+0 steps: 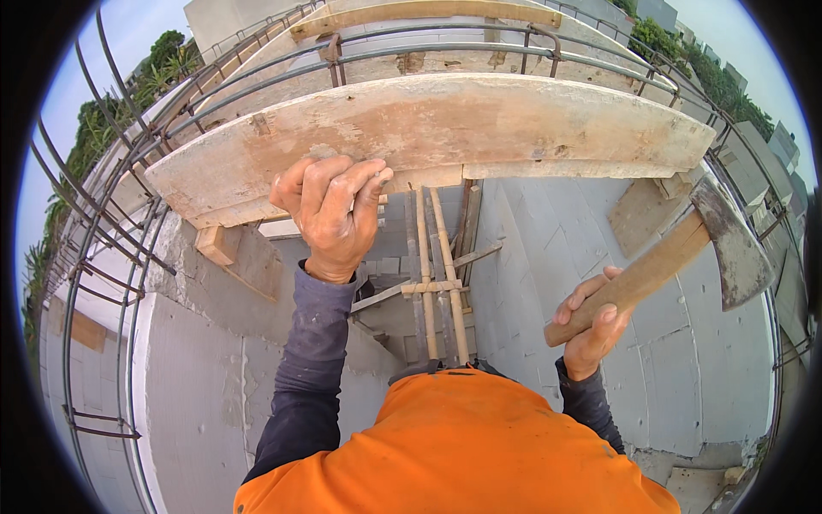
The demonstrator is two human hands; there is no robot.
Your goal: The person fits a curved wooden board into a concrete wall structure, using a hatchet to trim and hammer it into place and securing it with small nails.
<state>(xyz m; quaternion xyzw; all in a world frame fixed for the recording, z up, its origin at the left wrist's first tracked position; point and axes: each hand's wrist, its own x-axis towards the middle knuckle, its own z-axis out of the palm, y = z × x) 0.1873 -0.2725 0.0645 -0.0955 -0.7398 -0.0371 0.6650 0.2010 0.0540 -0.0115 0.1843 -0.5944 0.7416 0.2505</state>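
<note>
My right hand (592, 324) is wrapped round the wooden handle of a hatchet (638, 278). Its dark, worn steel head points up and to the right, close to the right end of a long wooden board. My left hand (332, 210) is raised against the face of this board (462, 120), left of its middle near the lower edge. The fingers there are curled together, and what they may pinch is hidden. Pale dust covers the knuckles. The board lies crosswise in front of me, on edge, with mortar stains on it.
Steel rebar (428, 47) runs behind the board, and bars stand upright at the left (73, 283). Grey block walls (548, 257) flank a deep drop below me, where bamboo poles (441, 283) are lashed together. A wood block (218, 244) sits under the board's left end.
</note>
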